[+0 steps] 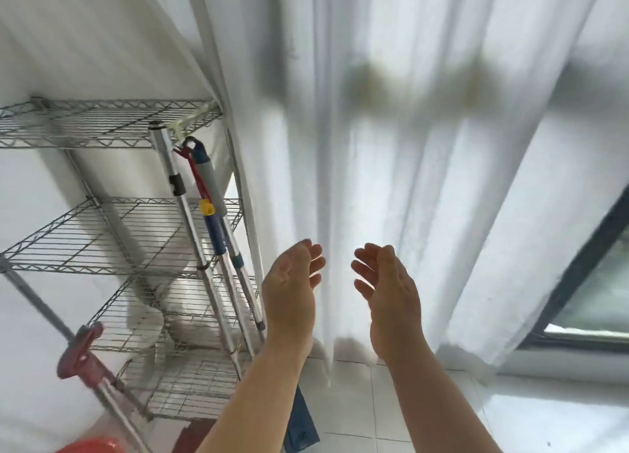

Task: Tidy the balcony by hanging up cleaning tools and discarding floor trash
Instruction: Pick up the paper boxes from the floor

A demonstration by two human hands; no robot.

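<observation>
My left hand (292,289) and my right hand (388,289) are raised side by side in front of a white curtain (391,163), palms facing each other, fingers loosely curved, holding nothing. To their left, two long-handled cleaning tools hang from the top corner of a wire shelf rack (102,125): a grey and blue handle (206,176) and a thinner handle with red, yellow and blue parts (212,224). A blue flat head (301,425) shows low down behind my left forearm. Another metal pole with a red clamp (81,350) leans at lower left.
The rack has several wire shelves, with a white pipe behind it against the white wall. A dark-framed window (592,282) is at the right edge. White floor tiles (357,401) lie below the curtain. A red-orange object (92,446) sits at the bottom left.
</observation>
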